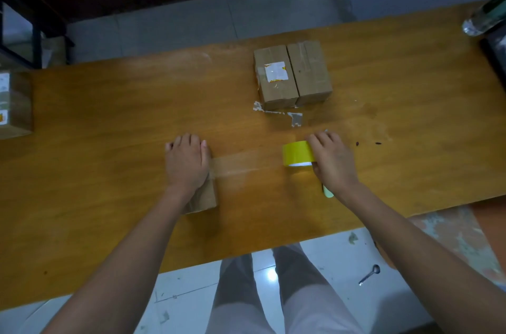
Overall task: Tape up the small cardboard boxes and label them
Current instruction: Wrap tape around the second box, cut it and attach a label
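Note:
A small cardboard box (204,196) sits near the table's front edge, mostly covered by my left hand (186,162), which lies flat on its top. A strip of clear tape (246,164) stretches from the box rightward to a yellow tape roll (297,154). My right hand (332,161) grips that roll, along with a pale green stick-like tool (327,191) that pokes out below the palm. Two more small boxes stand side by side farther back: one with a white label (276,77), one plain (310,73).
A larger labelled box (15,106) sits at the table's left edge. A plastic bottle (487,14) and a dark object (495,51) occupy the far right corner. Tape scraps (295,117) stick to the wooden table (123,120). A spoon (369,274) lies on the floor.

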`<state>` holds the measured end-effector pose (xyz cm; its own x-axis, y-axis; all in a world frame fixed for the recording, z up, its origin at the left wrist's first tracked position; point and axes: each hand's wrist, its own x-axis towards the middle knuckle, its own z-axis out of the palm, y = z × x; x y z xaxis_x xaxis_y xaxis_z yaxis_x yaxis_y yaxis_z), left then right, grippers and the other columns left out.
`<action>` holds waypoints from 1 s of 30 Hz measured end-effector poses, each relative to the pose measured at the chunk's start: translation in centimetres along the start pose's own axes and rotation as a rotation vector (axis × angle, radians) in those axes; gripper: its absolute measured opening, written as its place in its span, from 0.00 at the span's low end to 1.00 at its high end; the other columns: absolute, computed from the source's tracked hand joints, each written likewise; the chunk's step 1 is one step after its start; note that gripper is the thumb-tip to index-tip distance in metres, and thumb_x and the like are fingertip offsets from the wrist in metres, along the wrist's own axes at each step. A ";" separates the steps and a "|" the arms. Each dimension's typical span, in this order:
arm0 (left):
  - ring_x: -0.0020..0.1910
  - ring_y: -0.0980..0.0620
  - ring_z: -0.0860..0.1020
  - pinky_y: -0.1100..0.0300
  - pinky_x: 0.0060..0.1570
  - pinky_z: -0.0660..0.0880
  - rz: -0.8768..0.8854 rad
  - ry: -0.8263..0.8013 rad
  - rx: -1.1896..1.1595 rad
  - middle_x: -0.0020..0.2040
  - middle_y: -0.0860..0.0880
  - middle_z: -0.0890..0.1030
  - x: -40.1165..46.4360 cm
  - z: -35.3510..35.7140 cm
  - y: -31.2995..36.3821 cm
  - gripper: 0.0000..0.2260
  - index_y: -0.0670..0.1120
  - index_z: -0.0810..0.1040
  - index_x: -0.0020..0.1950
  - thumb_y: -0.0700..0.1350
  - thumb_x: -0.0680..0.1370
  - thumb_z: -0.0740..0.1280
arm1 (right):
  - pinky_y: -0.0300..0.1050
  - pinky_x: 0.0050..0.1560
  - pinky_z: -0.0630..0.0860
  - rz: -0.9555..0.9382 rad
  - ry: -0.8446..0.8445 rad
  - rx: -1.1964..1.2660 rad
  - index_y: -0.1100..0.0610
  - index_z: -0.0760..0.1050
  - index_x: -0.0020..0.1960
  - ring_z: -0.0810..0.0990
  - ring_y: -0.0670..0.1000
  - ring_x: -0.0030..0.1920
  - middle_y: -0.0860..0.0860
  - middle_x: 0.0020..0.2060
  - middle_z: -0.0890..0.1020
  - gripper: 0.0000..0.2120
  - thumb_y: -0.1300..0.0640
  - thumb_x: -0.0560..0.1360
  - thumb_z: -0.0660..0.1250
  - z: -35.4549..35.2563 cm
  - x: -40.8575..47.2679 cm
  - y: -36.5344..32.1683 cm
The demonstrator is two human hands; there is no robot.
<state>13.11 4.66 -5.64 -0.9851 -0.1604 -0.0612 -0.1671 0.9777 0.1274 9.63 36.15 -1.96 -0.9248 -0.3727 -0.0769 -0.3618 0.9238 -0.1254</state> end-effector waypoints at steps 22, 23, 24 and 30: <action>0.52 0.39 0.73 0.45 0.51 0.66 -0.037 -0.063 0.068 0.50 0.39 0.76 -0.5 0.3 -1.8 0.19 0.39 0.75 0.51 0.51 0.82 0.51 | 0.45 0.31 0.69 0.576 -0.201 0.073 0.62 0.67 0.62 0.79 0.57 0.42 0.57 0.55 0.75 0.25 0.42 0.77 0.63 3.8 -4.6 1.0; 0.54 0.39 0.72 0.44 0.53 0.65 -0.042 -0.080 0.071 0.52 0.39 0.76 -0.4 0.2 -1.9 0.18 0.39 0.75 0.52 0.50 0.83 0.52 | 0.45 0.31 0.68 0.584 -0.199 0.068 0.63 0.67 0.63 0.78 0.57 0.40 0.58 0.54 0.76 0.23 0.46 0.78 0.62 4.0 -4.3 0.9; 0.55 0.38 0.72 0.43 0.54 0.65 -0.044 -0.096 0.072 0.54 0.39 0.75 -0.4 0.2 -2.1 0.17 0.39 0.75 0.54 0.50 0.83 0.53 | 0.45 0.30 0.67 0.597 -0.203 0.066 0.63 0.66 0.63 0.78 0.57 0.38 0.58 0.53 0.77 0.21 0.49 0.79 0.62 4.1 -3.9 0.9; 0.56 0.38 0.71 0.44 0.56 0.64 -0.052 -0.105 0.052 0.54 0.39 0.74 -0.6 -0.2 -2.3 0.18 0.38 0.75 0.54 0.51 0.83 0.53 | 0.45 0.28 0.67 0.729 -0.089 0.219 0.65 0.66 0.58 0.74 0.57 0.30 0.56 0.35 0.76 0.12 0.57 0.81 0.54 2.5 -4.1 0.6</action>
<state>14.05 2.44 -5.71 -0.9652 -0.1988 -0.1697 -0.2129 0.9746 0.0696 13.51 38.05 -4.18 -0.9041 0.3104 -0.2936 0.3767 0.9033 -0.2051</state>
